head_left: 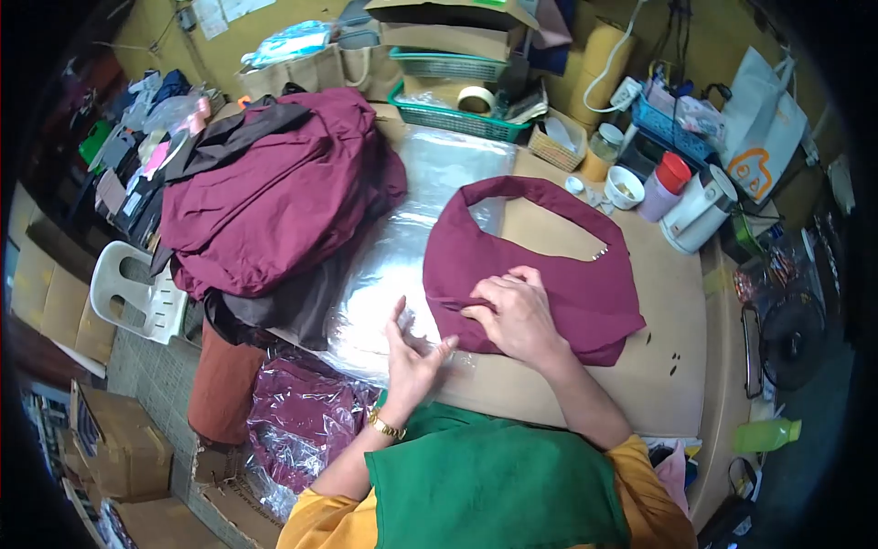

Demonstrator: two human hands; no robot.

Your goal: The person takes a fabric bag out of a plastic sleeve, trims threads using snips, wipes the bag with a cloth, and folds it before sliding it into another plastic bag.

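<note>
A maroon cloth bag (pixel 585 293) with a wide looped strap lies flat on the brown table, its strap toward the back. My right hand (pixel 517 311) is on the bag's front, its bent fingers pinching a bit of the maroon cloth. Just left of the bag's lower edge, my left hand (pixel 413 357) is raised with thumb and fingers apart, over the clear plastic sheets (pixel 370 297). Left of these sheets rises a heap of maroon and dark cloth bags (pixel 274 192).
Green baskets (pixel 448 117) with tape, a small wicker basket (pixel 556 146), a jar, a white bowl (pixel 625 188), a red-lidded cup and a kettle (pixel 700 210) line the back. A white plastic stool (pixel 137 293) and a box with plastic-wrapped maroon items (pixel 306 412) stand at left.
</note>
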